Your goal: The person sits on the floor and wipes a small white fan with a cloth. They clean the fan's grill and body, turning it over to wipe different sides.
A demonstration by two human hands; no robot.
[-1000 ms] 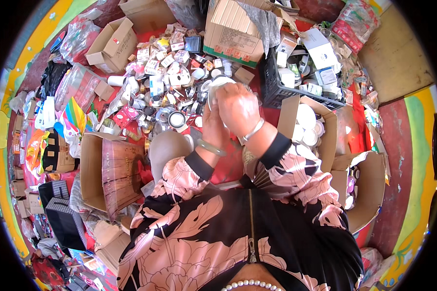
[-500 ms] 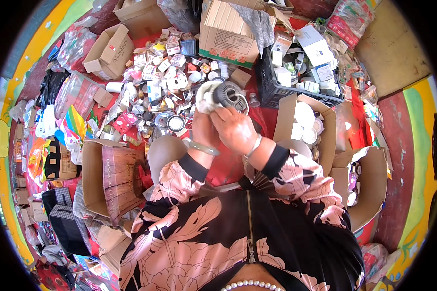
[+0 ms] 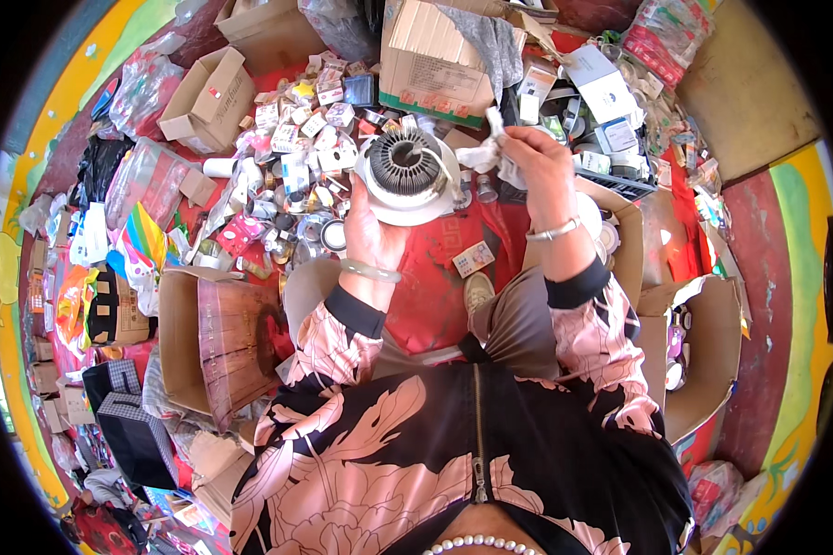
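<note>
In my left hand [image 3: 375,233] rests a round downlight with a white rim [image 3: 407,211]. Its black finned heat sink [image 3: 404,166] faces up, and my fingers are hidden under the rim. A pale cable end sticks out beside the fins. My right hand [image 3: 539,165] is raised to the right of the light, its fingers pinching a crumpled white piece of thin wrapping [image 3: 492,148]; whether it is plastic or cloth I cannot tell. The wrapping hangs close to the rim's right side.
A heap of small boxes and lamp parts [image 3: 315,157] lies ahead. At the right stand a black crate [image 3: 611,185], a carton with white round lamps [image 3: 625,240] and another open carton [image 3: 713,361]. An open carton [image 3: 183,342] stands left of my knees. A small card [image 3: 473,259] lies on the red floor.
My hands have moved apart. The right one has gone right and up with the white wrapping, while the left keeps the downlight, now turned with its fins upward. The small card now shows.
</note>
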